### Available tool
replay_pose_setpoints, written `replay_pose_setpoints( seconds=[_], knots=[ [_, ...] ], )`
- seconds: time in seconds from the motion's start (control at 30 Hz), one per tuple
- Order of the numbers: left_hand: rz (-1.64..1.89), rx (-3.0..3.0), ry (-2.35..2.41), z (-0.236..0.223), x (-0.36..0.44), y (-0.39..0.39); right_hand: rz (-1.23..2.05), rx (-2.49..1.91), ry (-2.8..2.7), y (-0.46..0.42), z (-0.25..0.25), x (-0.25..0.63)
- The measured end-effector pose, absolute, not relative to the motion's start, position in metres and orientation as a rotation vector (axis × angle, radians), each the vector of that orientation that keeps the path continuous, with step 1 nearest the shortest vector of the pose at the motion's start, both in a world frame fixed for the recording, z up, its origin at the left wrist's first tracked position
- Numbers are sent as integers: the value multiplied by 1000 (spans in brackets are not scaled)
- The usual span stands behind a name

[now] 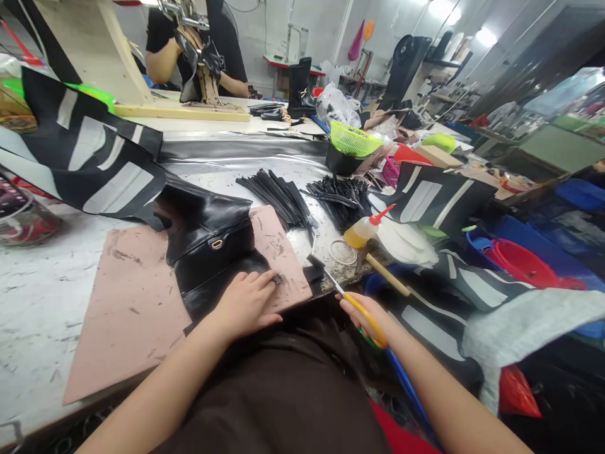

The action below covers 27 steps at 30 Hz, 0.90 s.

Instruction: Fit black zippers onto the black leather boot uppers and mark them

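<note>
My left hand [246, 301] lies on a black leather piece [212, 252] with a metal eyelet, fingers pressed down on its near edge and fingertips at a small dark bit on the pink cutting board [137, 296]. My right hand [366, 318] grips yellow-handled scissors [352, 301] whose blades point up-left toward a small black scrap at the table's edge.
Black strips [281, 195] and a second pile [340, 195] lie behind the board. A glue bottle [366, 228], a wooden-handled tool [387, 275], a tape ring, a green basket [352, 139] and striped black sheets surround them. Another person works at a machine opposite [198, 50]. Red and blue tubs stand at right.
</note>
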State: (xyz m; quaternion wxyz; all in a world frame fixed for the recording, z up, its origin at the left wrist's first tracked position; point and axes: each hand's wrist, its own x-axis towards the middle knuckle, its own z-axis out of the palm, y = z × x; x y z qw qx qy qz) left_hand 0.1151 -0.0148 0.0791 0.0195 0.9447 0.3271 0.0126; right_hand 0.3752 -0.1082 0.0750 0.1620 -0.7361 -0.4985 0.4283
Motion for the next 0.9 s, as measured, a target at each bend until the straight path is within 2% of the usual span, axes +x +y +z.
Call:
replay_pose_setpoints(
  seconds=[0.1,0.2,0.27,0.37,0.5,0.6,0.73,0.8,0.9],
  knots=[
    [21,2929,1040,80,117,-15,536,-2358,-1865,-114,63,377],
    [-4,2925,1072,82,118,-16,139,-2390,-2096,-125,52,377],
    [-22,2929,1082,84,120,-16,80,-2351,-2166,-133,48,382],
    [-47,2926,1086,86,121,-15,206,-2254,-2166,-142,45,394],
    [-35,2899,1099,85,122,-14,347,-2262,-1878,-123,50,405],
    [-5,2886,1126,84,122,-14,259,-2429,-1740,-85,61,409],
    [53,2784,1160,82,120,-15,-11,-2398,-1901,-35,80,401],
    [73,2705,1212,82,120,-14,-186,-2131,-2053,-21,84,385],
    [127,2681,1260,81,121,-11,-211,-1326,-2429,-12,79,351]
  ],
)
